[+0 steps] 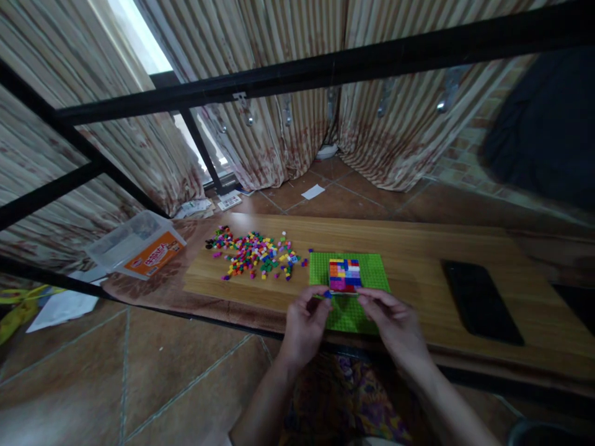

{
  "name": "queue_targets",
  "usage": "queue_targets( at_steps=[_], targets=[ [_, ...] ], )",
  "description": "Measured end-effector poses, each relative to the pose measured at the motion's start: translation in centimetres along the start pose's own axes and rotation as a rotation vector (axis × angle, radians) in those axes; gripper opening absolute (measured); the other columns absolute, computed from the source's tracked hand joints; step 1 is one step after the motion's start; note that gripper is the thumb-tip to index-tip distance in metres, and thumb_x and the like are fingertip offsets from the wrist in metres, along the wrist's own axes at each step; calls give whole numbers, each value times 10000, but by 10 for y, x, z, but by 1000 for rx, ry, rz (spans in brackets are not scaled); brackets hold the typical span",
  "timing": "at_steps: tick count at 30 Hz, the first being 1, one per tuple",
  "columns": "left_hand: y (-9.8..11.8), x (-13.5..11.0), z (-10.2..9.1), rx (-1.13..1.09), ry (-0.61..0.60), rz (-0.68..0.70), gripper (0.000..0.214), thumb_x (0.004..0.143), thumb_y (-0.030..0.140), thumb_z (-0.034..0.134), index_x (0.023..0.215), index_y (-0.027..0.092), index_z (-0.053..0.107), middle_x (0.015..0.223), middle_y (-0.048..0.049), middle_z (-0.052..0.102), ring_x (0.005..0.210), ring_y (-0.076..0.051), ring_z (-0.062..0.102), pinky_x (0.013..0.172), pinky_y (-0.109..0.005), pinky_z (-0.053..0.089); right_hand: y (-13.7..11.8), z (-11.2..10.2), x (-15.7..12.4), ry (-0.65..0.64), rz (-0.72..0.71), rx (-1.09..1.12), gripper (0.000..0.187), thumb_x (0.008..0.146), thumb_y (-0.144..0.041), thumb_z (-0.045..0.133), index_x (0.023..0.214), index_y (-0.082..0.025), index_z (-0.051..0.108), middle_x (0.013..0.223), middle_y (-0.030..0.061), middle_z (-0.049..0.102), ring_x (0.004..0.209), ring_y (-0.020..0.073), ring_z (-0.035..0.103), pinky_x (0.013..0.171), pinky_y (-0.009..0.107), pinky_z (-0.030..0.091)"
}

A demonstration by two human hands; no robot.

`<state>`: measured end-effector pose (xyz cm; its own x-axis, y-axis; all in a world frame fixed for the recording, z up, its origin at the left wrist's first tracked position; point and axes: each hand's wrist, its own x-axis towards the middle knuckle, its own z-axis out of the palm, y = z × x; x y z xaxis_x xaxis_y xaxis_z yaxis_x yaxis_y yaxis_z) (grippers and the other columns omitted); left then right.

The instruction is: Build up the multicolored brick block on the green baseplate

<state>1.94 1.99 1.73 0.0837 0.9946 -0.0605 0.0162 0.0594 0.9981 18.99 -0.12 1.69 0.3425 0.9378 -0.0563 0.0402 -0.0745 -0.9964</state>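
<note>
A green studded baseplate lies on the wooden board in front of me. On it stands a block of multicoloured toy bricks, packed side by side. My left hand is at the block's near left corner, thumb and index finger pinching a small blue brick. At the near right corner is my right hand, its thumb and index fingertips close together against the block's edge. Whether those right fingertips hold a small piece is too hidden to tell.
Loose bricks are heaped left of the baseplate. A clear plastic box with an orange label stands at the far left. On the right lies a black phone-like slab. A dark metal rail crosses before the curtains.
</note>
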Motion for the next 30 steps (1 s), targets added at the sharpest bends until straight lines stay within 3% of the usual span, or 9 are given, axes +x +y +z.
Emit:
queue_targets(
  at_steps=[4,8,19,26,30],
  targets=[
    [12,-13,24,-129,-106,8,221,841,258,660,1041,162,656,888,-43,711,811,-148,669,774,-268,537,-7,2,-6,-130,-16,5,305,763,-465,721,986,-261,763,911,36,742,838,182,661,761,310,525],
    [17,-13,31,-124,-128,55,202,857,213,634,1053,166,646,994,-68,717,902,-164,680,840,-298,548,-8,1,-9,-156,-6,1,311,759,-451,732,1003,-260,758,972,44,747,850,184,676,760,309,543],
    [6,-12,42,390,19,333,289,881,146,572,1156,220,621,1078,-62,694,1017,-187,666,905,-355,561,-4,4,-8,-72,-35,-11,264,753,-422,736,945,-246,772,954,55,757,894,213,684,803,355,540],
    [15,1,32,468,96,378,287,871,129,572,1145,211,602,1082,-68,666,998,-181,651,836,-309,566,-8,-5,26,14,-242,-213,244,821,-430,665,944,-244,764,979,51,758,895,215,691,828,362,530],
    [15,14,20,525,137,390,247,893,127,534,1118,206,601,1076,-67,650,1001,-176,645,833,-303,556,-15,-2,45,-33,-396,-404,223,870,-393,593,936,-253,754,960,39,753,878,210,696,833,355,527]
  ],
)
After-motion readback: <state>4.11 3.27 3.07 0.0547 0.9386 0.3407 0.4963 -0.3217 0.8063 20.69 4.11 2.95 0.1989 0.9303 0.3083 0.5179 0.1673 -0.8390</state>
